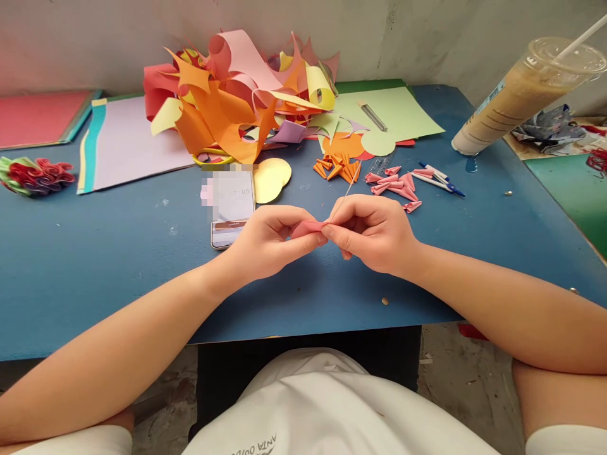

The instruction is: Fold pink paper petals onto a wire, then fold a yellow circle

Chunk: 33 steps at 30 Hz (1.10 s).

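Paper: pink, pinched between my two hands, up over the tabletop towards its near edge.
Left hand: thumb and forefinger closed on the paper's left part.
Right hand: thumb and forefinger pressed together on the paper's right end, at the foot of a thin stick.
Roll: I judge I'm winding the paper into a cone, like the pink cones and orange cones lying beyond my right hand.
Next turn: I'd say it calls for a firm pinch at the tip while my left fingers guide the loose part round; a slack grip could let it spring open.
Grip: my fingertips hide how far the paper is wound, and whether the stick runs inside it I can't tell.
Phone: partly behind my left hand, its screen partly blurred out.
Ruler: only a piece shows by the cones.
Scraps: heaped, covering whatever lies beneath.
Straw: cut off at the frame's edge.
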Each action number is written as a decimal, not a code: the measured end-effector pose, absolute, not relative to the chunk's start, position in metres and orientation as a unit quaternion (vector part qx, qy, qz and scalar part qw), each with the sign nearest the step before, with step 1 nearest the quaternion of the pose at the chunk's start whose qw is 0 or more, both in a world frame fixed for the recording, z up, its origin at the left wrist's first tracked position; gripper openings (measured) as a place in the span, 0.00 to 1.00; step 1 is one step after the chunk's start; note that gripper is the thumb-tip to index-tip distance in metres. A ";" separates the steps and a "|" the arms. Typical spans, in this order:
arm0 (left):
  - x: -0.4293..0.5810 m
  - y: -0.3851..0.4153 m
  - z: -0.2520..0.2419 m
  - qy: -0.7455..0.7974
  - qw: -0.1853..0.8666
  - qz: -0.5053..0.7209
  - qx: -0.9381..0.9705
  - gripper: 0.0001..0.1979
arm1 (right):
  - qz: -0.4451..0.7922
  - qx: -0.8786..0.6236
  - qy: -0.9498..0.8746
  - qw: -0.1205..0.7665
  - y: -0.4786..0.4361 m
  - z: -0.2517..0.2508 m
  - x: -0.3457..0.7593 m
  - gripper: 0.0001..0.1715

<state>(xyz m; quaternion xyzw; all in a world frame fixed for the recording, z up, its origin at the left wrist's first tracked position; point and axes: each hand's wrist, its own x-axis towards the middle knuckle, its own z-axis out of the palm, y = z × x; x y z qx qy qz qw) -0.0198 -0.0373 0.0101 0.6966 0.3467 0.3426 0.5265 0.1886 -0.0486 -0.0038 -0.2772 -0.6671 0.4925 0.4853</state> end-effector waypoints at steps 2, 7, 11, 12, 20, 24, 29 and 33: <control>-0.021 -0.038 0.011 0.335 0.517 0.343 0.709 0.07 | 0.488 -0.262 -0.677 0.485 -0.048 -0.004 0.189 0.10; -0.022 -0.039 0.015 0.306 0.479 0.353 0.744 0.06 | 0.395 -0.215 -0.739 0.502 -0.047 -0.001 0.192 0.05; -0.020 -0.040 0.015 0.294 0.422 0.381 0.768 0.06 | 0.370 -0.227 -0.739 0.516 -0.047 -0.002 0.192 0.05; -0.020 -0.040 0.014 0.293 0.403 0.389 0.774 0.07 | 0.380 -0.237 -0.730 0.516 -0.048 -0.003 0.192 0.05; -0.022 -0.044 0.017 0.307 0.366 0.388 0.788 0.09 | 0.445 -0.251 -0.695 0.506 -0.051 0.000 0.190 0.06; -0.023 -0.044 0.018 0.277 0.376 0.401 0.788 0.08 | 0.413 -0.229 -0.715 0.516 -0.050 0.001 0.190 0.06; -0.022 -0.043 0.020 0.282 0.373 0.386 0.795 0.10 | 0.414 -0.210 -0.718 0.519 -0.047 -0.002 0.190 0.05; -0.020 -0.044 0.021 0.315 0.379 0.371 0.787 0.10 | 0.401 -0.226 -0.719 0.521 -0.046 -0.003 0.188 0.07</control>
